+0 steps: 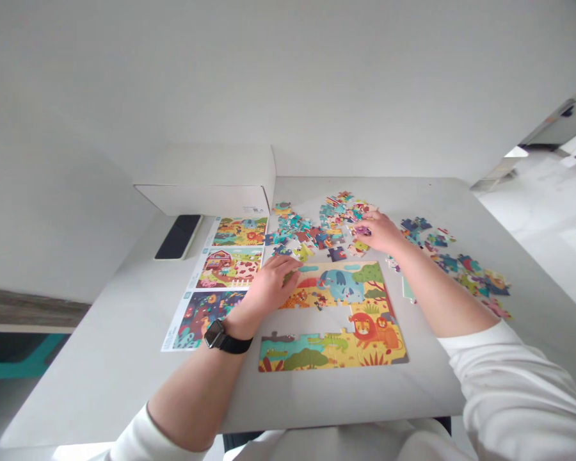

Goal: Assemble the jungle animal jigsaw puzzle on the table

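Observation:
A partly assembled jigsaw puzzle (pixel 333 358) of savanna animals lies flat, with elephants on top, lions at the right and crocodiles below. A gap showing the tabletop runs through its left middle. My left hand (pixel 274 282) rests over the puzzle's upper left corner, thumb apart from the bent fingers, with nothing visible in it. Farther back, my right hand (pixel 381 232) reaches into the loose pieces (pixel 338 211). Its thumb and fingertips close on a purplish puzzle piece (pixel 363 231), partly hidden by the fingers.
A printed picture sheet (pixel 192 320) with three scenes lies left of the puzzle. Behind it are a black phone (pixel 178 237) and a long white box (pixel 201 198) by the wall. More loose pieces (pixel 470 272) are scattered at the right, beside and beyond my right forearm.

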A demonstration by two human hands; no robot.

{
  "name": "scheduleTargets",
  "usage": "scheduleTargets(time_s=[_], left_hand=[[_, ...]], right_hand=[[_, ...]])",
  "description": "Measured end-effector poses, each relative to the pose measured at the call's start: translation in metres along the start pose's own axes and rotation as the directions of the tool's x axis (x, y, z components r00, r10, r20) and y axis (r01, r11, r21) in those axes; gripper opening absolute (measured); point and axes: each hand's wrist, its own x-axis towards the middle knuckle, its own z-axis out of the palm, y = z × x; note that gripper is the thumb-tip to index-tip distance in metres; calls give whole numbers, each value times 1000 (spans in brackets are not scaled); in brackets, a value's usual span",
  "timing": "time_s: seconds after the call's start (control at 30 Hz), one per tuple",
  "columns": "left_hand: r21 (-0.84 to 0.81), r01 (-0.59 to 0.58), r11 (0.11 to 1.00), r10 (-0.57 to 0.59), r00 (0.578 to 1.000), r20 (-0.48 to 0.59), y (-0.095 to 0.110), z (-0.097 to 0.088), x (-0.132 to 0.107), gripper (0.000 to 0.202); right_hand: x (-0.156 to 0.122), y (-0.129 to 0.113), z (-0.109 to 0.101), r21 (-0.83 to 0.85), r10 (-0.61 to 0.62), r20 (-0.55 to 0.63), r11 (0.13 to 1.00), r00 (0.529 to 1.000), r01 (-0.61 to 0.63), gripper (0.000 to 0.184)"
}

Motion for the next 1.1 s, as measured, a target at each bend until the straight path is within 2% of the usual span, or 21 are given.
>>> scheduleTargets(time_s=[0.13,0.27,0.53,0.8,0.97,1.1], left_hand=[[1,1,1000,-1,1000,-1,-1,0,0,27],[5,-1,1000,1,1000,-10,-1,2,-1,27],[5,10,1000,-10,1000,2,0,1,0,28],[13,-14,1000,14,1000,-2,-2,2,-1,26],[5,-29,1000,29,999,-16,-3,2,-1,26],[0,-30,1000,30,999,-19,-3,3,-1,26]], right_hand=[[-3,0,-1,-14,16,-25,1000,1000,-17,23],[-6,0,-4,-18,48,-40,999,998,-49,18],[-12,-1,-6,-57,47,-11,997,999,-48,41],[-11,1,4,-23,-30,9,999,1000,30,36],[-8,6,10,61,-123,-19,990,992,124,43],[-8,19,4,46,-35,-83,998,996,39,44]])
